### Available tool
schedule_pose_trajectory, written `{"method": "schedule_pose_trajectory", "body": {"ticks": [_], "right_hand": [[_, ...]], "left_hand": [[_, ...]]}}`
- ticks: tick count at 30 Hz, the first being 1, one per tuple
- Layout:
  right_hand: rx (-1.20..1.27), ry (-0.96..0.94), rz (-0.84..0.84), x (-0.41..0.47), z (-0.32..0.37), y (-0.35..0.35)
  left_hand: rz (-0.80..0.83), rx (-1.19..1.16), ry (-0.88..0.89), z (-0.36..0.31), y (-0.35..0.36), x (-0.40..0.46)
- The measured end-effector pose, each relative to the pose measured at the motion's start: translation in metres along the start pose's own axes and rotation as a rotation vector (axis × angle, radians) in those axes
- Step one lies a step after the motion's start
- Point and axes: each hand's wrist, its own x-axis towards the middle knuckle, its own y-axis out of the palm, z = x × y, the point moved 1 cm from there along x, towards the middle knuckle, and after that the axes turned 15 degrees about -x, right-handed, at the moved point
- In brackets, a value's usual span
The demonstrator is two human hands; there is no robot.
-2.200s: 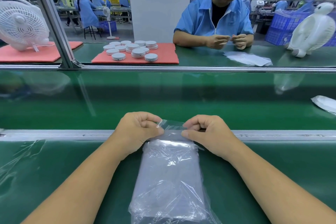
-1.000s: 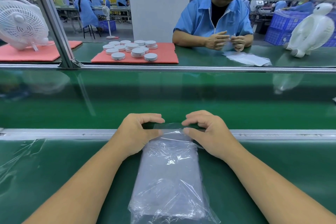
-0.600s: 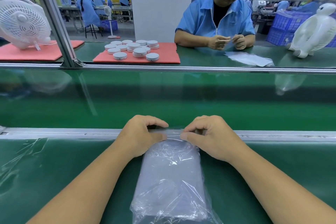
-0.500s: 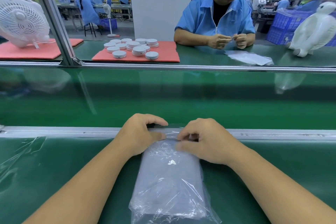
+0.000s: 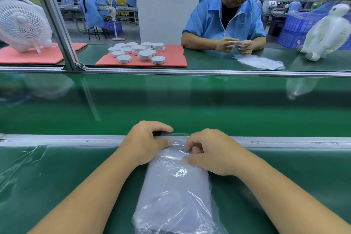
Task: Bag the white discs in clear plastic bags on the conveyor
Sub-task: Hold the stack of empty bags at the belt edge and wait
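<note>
I see my left hand (image 5: pixel 145 143) and right hand (image 5: pixel 210 153) both curled on the far end of the stack of clear plastic bags (image 5: pixel 175 197), thumb and fingers pinching the film there. The stack lies lengthwise on the green bench (image 5: pixel 57 186) in front of me, just this side of the metal rail (image 5: pixel 66 139). The conveyor belt (image 5: pixel 171 104) runs beyond it. The white discs (image 5: pixel 137 51) sit well apart on a red mat (image 5: pixel 171 61) across the belt, beside a person in a blue coat (image 5: pixel 224 23).
</note>
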Motion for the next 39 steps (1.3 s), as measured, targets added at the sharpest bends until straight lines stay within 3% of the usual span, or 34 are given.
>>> {"method": "schedule_pose_trajectory", "body": {"ticks": [26,39], "right_hand": [[0.151,-0.006,-0.05,-0.002,0.003,-0.008],[0.157,-0.003,-0.018,0.0,-0.001,-0.003]], "left_hand": [[0.107,-0.102,0.026,0.001,-0.003,0.003],[0.039,-0.074,0.047,0.0,-0.003,0.001]]}}
